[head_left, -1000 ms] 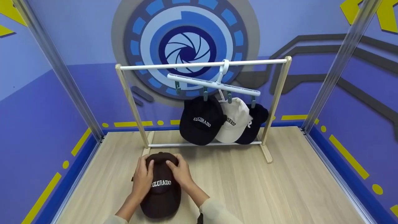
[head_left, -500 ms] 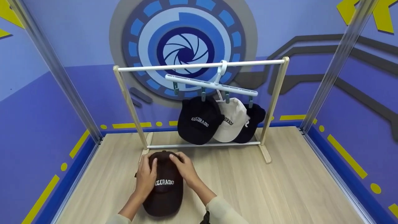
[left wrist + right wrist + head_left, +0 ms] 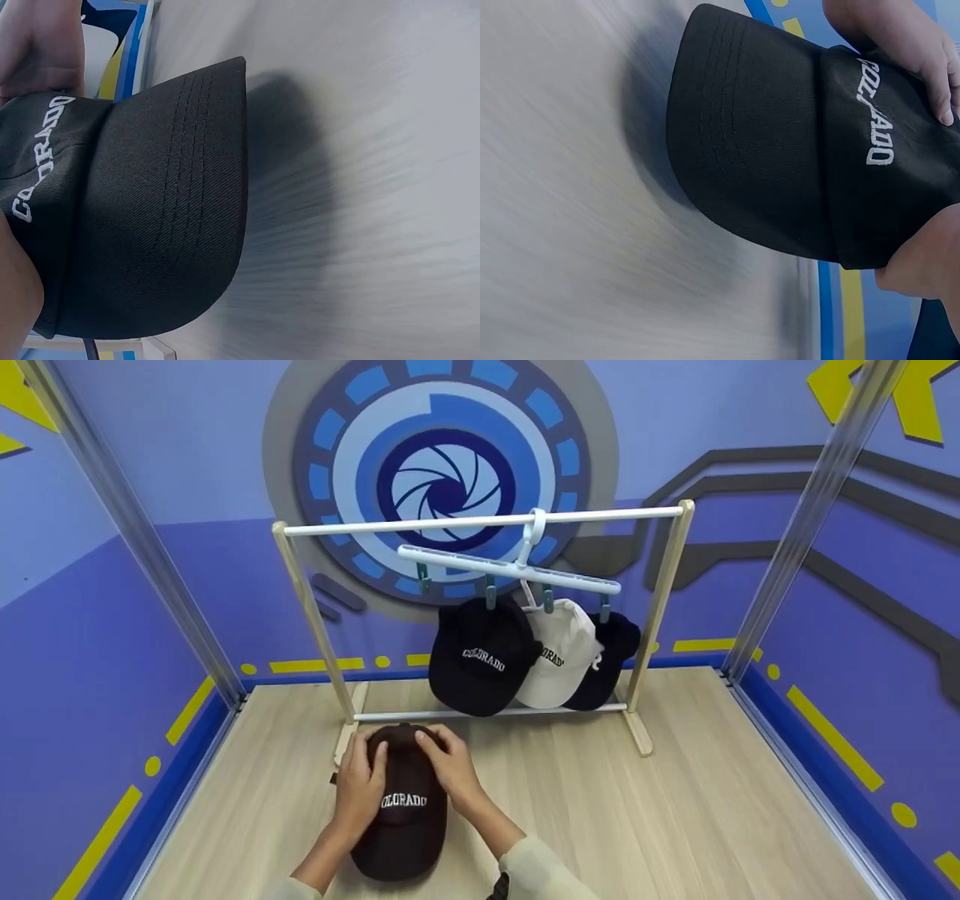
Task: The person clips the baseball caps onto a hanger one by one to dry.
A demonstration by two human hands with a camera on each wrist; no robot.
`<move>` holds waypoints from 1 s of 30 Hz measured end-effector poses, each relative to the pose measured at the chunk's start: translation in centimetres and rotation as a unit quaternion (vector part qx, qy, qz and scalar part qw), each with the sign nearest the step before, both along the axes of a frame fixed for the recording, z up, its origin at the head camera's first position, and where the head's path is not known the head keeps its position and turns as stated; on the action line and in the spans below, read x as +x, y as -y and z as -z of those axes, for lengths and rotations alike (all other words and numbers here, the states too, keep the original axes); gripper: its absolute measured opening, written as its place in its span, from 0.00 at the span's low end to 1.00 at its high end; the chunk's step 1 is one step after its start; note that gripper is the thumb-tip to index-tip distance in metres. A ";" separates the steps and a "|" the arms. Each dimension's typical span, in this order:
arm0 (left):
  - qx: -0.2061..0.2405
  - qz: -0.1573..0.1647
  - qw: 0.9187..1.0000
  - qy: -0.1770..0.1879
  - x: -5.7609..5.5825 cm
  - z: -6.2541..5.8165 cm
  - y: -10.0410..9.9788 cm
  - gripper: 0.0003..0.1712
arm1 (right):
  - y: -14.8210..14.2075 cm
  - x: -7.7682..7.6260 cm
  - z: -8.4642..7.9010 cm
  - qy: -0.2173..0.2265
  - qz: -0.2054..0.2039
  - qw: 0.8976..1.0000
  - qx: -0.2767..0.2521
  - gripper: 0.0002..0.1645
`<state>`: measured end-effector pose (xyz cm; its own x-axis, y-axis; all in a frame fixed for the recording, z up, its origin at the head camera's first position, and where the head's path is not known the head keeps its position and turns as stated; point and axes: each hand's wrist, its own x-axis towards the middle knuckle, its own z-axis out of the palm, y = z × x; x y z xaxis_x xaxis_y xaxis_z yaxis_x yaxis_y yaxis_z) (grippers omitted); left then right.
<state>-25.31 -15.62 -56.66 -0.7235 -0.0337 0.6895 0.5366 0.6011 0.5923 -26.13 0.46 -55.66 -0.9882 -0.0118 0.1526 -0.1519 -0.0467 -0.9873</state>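
Both hands hold a dark brown baseball cap with white COLORADO lettering, its brim toward the person. My left hand grips the left side of the crown, thumb on the front; my right hand grips the right side the same way. In both wrist views the brim casts a shadow on the tabletop, apart from it. Behind, a white clip hanger hangs tilted, with a black cap, a white cap and a dark navy cap below its clips. The leftmost green clip holds nothing.
A rack with wooden side posts and a white top rail stands at the back of the wooden tabletop. Its foot points forward. Blue printed walls and metal corner posts enclose the tabletop.
Both hands and the brown cap have shifted slightly right in the head view, still gripped on both sides. The whole view has shifted a little; the hanging caps look unchanged.
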 end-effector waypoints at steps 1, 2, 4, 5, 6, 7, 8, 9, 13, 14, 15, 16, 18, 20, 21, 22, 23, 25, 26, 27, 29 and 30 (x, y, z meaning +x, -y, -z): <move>0.002 0.001 1.000 0.001 0.1 0.0 0.0 0.14 | 0.0 0.1 0.1 -0.002 0.000 1.000 0.001 0.14; 0.003 0.001 1.000 0.001 0.1 0.1 0.0 0.14 | 0.0 0.1 0.1 -0.004 -0.001 1.000 0.002 0.14; 0.006 0.002 1.000 0.000 0.2 0.2 -0.1 0.14 | -0.1 0.3 0.2 -0.009 -0.003 1.000 0.005 0.13; 0.008 0.002 1.000 0.000 0.2 0.2 -0.1 0.14 | -0.1 0.3 0.3 -0.011 -0.004 1.000 0.007 0.13; 0.007 0.001 1.000 0.000 0.2 0.2 -0.1 0.13 | -0.1 0.4 0.3 -0.013 -0.005 1.000 0.007 0.13; 0.007 0.000 1.000 -0.002 0.3 0.3 -0.2 0.13 | -0.2 0.4 0.3 -0.014 -0.005 1.000 0.008 0.12; 0.006 -0.001 1.000 -0.002 0.2 0.3 -0.2 0.13 | -0.2 0.4 0.2 -0.015 -0.006 1.000 0.007 0.12; 0.005 -0.002 1.000 -0.002 0.2 0.2 -0.3 0.14 | -0.3 0.5 0.2 -0.016 -0.007 1.000 0.005 0.12; 0.005 -0.006 1.000 0.005 0.2 0.0 -0.5 0.15 | -0.6 1.1 -1.0 -0.021 -0.018 1.000 -0.005 0.13; 0.005 -0.008 1.000 0.007 0.2 -0.1 -0.6 0.15 | -0.7 1.3 -1.4 -0.022 -0.021 1.000 -0.007 0.13; 0.006 -0.009 1.000 0.010 0.2 -0.2 -0.6 0.15 | -0.7 1.5 -1.7 -0.024 -0.023 0.999 -0.007 0.14; 0.006 -0.009 1.000 0.013 0.2 -0.2 -0.7 0.15 | -0.8 1.6 -2.0 -0.025 -0.024 0.999 -0.008 0.14; 0.004 -0.010 1.000 0.015 0.2 -0.3 -0.8 0.16 | -0.9 1.8 -2.4 -0.029 -0.026 0.999 -0.008 0.15; 0.003 -0.007 1.000 0.017 0.2 -0.4 -0.9 0.16 | -1.0 1.9 -2.5 -0.034 -0.025 0.999 -0.006 0.15; 0.002 -0.005 1.000 0.016 0.1 -0.4 -1.0 0.16 | -1.1 1.9 -2.6 -0.036 -0.023 0.999 -0.005 0.15; 0.001 -0.003 1.000 0.013 0.0 -0.5 -1.1 0.16 | -1.1 1.8 -2.6 -0.039 -0.022 0.999 -0.005 0.15; 0.000 -0.002 1.000 0.010 0.0 -0.6 -1.2 0.16 | -1.2 1.8 -2.7 -0.043 -0.020 0.999 -0.006 0.15; 0.000 0.000 1.000 0.000 -0.2 -0.8 -1.4 0.15 | -1.2 1.7 -2.8 -0.049 -0.013 0.999 -0.007 0.15; -0.001 0.000 1.000 -0.006 -0.3 -0.8 -1.5 0.15 | -1.3 1.6 -2.8 -0.051 -0.009 0.999 -0.010 0.15; -0.002 0.000 1.000 -0.011 -0.4 -0.9 -1.7 0.15 | -1.3 1.6 -2.9 -0.054 -0.004 0.998 -0.012 0.14; -0.008 -0.001 1.000 -0.020 -0.5 -1.0 -2.0 0.14 | -1.4 1.5 -3.0 -0.058 0.008 0.998 -0.014 0.14; -0.009 0.000 1.000 -0.023 -0.6 -1.1 -2.1 0.14 | -1.4 1.5 -3.1 -0.059 0.013 0.998 -0.014 0.14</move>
<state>-25.90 -13.51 -55.56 -0.6916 -0.0211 0.7220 0.5624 0.6116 0.5565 -24.60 1.89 -52.55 -0.9633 0.0192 0.2678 -0.2685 -0.0691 -0.9608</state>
